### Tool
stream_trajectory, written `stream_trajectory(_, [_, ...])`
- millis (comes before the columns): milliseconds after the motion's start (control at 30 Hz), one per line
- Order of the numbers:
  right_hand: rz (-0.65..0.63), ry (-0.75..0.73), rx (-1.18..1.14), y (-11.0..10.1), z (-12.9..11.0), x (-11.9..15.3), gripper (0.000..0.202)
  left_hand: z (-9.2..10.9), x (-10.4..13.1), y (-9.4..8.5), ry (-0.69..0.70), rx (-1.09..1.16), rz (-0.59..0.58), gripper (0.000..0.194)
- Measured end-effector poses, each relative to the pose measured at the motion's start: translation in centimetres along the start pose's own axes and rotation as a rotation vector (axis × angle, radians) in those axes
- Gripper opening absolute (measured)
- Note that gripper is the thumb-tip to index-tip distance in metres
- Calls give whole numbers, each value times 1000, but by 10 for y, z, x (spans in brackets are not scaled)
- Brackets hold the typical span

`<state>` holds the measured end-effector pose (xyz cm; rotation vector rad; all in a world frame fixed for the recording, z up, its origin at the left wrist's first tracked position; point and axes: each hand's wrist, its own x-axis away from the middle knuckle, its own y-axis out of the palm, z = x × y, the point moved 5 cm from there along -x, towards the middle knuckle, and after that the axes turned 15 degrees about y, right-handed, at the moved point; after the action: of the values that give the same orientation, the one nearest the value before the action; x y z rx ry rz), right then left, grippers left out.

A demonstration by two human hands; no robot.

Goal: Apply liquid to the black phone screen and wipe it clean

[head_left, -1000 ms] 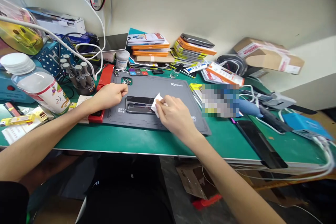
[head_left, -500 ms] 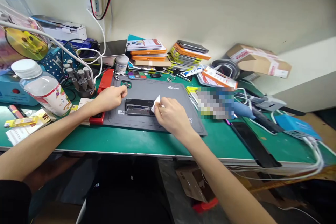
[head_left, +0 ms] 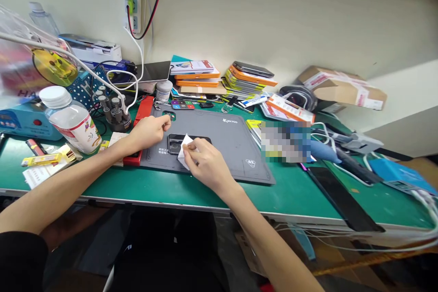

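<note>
A black phone [head_left: 174,143] lies on the dark grey mat [head_left: 219,155], its right part hidden under my right hand. Between the thumb and fingers of my right hand [head_left: 203,159] is a white wipe [head_left: 184,155], which covers part of the phone. My left hand [head_left: 152,131] is closed above the mat's left side, near a small green recess [head_left: 169,115] with tiny parts. Whether something small is pinched in its fingertips cannot be made out.
Left stand a white-capped bottle [head_left: 77,123] and a screwdriver holder [head_left: 118,121]. Stacked boxes [head_left: 196,75] line the wall. Right are a black phone-shaped slab [head_left: 342,198] and a blue device [head_left: 400,175]. Another person's arm shows below the table at left.
My right hand has moved left over the phone with the wipe, which now hangs over the phone's near edge. The left hand stays closed by the recess. The camera view has shifted.
</note>
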<state>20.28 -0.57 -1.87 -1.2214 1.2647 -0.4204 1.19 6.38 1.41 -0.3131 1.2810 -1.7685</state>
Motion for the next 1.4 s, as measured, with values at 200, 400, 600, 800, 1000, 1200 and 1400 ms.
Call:
stream_trajectory(200, [-11,-79,8,4,-21,-8,40,-4,4,-8,28,93,200,18])
stream_trajectory(400, [-14,-134,12,4,-23,-13,41,-6,4,-5,15,132,201,17])
stream_trajectory(600, [-24,-126,10,6,-32,-9,38,-3,4,-4,18,124,190,18])
stream_trajectory(800, [-50,-65,15,10,-24,-14,42,-4,4,-2,41,123,198,19])
stream_trajectory(1000, [-53,-12,63,18,-31,-16,39,-9,3,1,23,152,181,20])
stream_trajectory(1200, [-33,36,84,17,-24,-20,44,-6,3,-1,97,178,165,18])
stream_trajectory(1400, [-31,-9,68,28,-26,-38,42,-9,6,2,71,154,161,16])
